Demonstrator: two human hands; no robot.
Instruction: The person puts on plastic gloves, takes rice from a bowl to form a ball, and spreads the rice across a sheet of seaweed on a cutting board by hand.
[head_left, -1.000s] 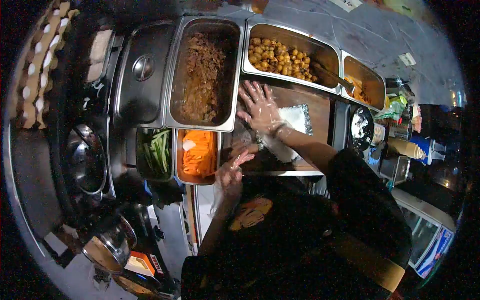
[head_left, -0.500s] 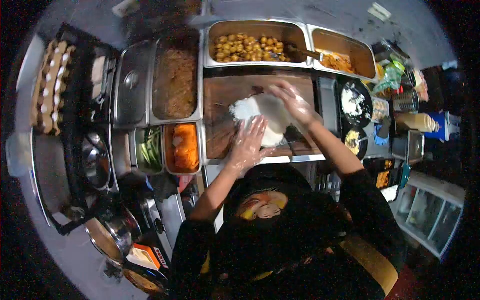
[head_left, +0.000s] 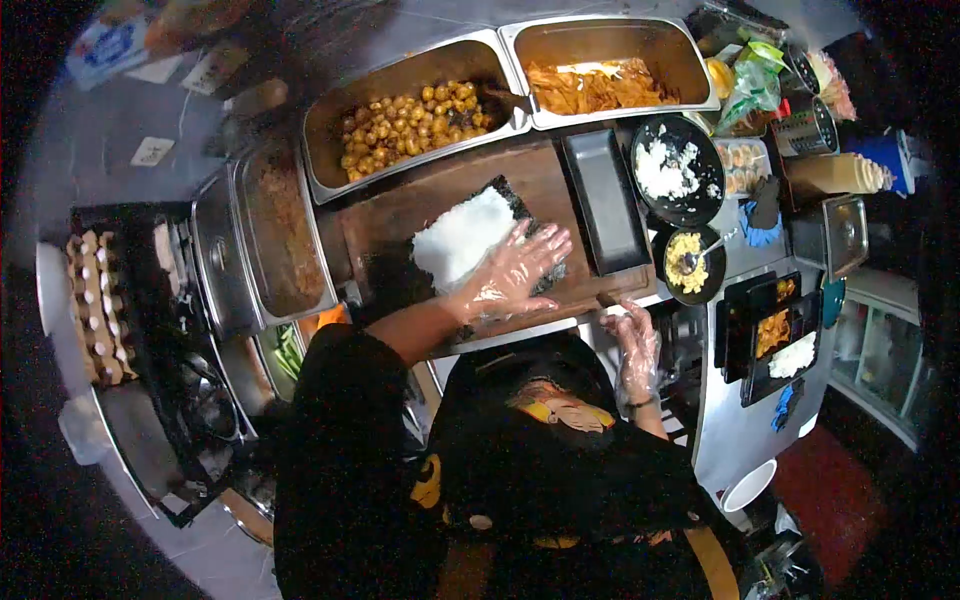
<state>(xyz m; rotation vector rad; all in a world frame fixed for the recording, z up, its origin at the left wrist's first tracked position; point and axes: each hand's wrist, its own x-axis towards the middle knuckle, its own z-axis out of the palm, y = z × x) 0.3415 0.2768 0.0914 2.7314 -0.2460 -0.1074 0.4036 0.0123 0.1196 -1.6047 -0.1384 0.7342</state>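
A sheet of white rice (head_left: 460, 240) on dark seaweed (head_left: 508, 194) lies on the brown wooden board (head_left: 375, 215). My left hand (head_left: 512, 270), in a clear plastic glove, rests flat over the right part of the rice, its fingers spread. My right hand (head_left: 637, 350), also gloved, is at the board's near edge, apart from the rice. Its fingers are bent together around a small white bit that I cannot make out. Just beyond its fingertips is a short dark object (head_left: 606, 299). A black rectangular tray (head_left: 605, 205) lies on the board's right side.
Behind the board stand a steel pan of small round brown potatoes or eggs (head_left: 415, 125) and a pan of orange-brown slices (head_left: 605, 85). To the right are a black bowl of white rice (head_left: 675, 170) and a bowl of yellow food (head_left: 690, 265). An egg carton (head_left: 98, 310) stands far left.
The view has turned. My right hand has moved from over the rice to the board's near right edge. More of the rice sheet shows, and my left hand still lies on it.
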